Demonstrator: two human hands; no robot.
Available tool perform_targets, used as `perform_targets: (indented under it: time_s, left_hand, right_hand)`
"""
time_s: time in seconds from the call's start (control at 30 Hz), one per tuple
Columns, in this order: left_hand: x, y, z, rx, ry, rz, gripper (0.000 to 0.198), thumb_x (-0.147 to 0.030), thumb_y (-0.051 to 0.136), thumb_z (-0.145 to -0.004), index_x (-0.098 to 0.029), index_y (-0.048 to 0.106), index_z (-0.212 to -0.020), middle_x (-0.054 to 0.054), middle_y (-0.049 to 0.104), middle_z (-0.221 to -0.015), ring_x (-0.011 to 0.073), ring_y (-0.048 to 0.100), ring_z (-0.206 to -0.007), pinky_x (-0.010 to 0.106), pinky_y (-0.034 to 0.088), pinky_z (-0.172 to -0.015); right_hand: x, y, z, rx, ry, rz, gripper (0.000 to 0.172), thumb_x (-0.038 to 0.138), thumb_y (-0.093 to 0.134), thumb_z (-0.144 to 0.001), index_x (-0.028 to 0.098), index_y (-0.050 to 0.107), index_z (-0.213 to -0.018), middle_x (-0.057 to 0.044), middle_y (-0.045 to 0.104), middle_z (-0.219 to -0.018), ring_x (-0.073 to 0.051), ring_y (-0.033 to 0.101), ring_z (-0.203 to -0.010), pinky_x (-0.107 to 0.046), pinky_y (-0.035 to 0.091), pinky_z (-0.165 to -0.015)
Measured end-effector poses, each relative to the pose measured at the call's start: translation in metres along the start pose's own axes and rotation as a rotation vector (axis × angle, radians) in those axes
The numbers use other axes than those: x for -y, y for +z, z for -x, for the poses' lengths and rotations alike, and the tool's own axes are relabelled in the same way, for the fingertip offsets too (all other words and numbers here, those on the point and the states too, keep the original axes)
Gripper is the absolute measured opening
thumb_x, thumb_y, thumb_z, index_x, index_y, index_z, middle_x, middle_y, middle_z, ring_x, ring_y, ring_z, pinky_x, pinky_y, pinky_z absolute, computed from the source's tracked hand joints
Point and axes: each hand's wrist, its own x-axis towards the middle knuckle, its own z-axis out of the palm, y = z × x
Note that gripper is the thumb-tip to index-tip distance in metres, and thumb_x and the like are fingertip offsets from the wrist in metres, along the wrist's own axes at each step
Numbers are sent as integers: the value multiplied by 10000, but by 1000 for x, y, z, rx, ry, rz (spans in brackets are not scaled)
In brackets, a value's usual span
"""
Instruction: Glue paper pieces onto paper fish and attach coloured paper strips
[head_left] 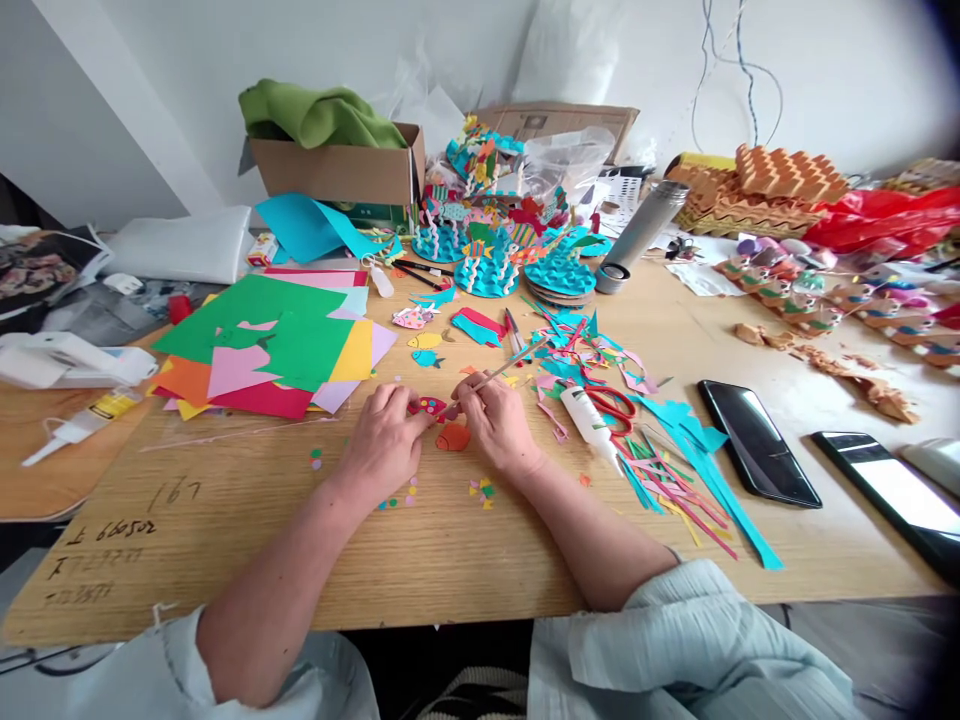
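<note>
My left hand (384, 440) has its fingertips pressed on a red paper fish (430, 406) covered in coloured dots. In my right hand (493, 425) a thin wooden stick (504, 372) is pinched, its lower end at the red fish. An orange paper fish (453, 437) lies on the table between the two hands. Just beyond them are a yellow paper fish (424, 341), a blue paper fish (427, 358) and a pink patterned fish (414, 317). Small paper dots (411, 494) and tiny coloured scraps (481, 492) lie close to my wrists.
Stacked coloured paper (292, 330) lies left. To the right are a white glue bottle (589, 420), red-handled scissors (616, 410), paper strips (675, 480) and a phone (759, 440). Blue decorated craft pieces (487, 275) and a grey thermos (646, 232) stand at the back.
</note>
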Motion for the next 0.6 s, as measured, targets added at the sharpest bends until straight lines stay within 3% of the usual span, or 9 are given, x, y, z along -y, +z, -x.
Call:
perform_targets:
  time_s: [0.23, 0.5, 0.6]
  left_hand:
    - [-1, 1, 0, 17, -6, -23, 326, -21, 537, -785, -191, 734, -981, 115, 564, -1023, 291, 454, -1072, 467, 475, -959]
    - [-1, 0, -1, 19, -6, -21, 367, -8, 528, -775, -208, 728, -1010, 107, 570, -1018, 284, 466, -1063, 466, 483, -953]
    - [-1, 0, 0, 17, -8, -2, 374, 1, 525, -771, -208, 721, -1010, 105, 568, -1026, 279, 470, -1057, 460, 487, -948]
  right_hand:
    - [-1, 0, 0, -44, 171, -93, 273, 247, 417, -926, 220, 544, -687, -29, 647, -698, -170, 647, -716, -274, 477, -670]
    - [-1, 0, 0, -17, 129, -105, 262, 235, 421, -907, 210, 546, -678, -30, 637, -685, -165, 647, -670, -270, 481, -629]
    - [-2, 0, 1, -87, 152, -145, 279, 272, 438, -918, 208, 567, -679, -20, 636, -657, -159, 641, -633, -268, 478, -601]
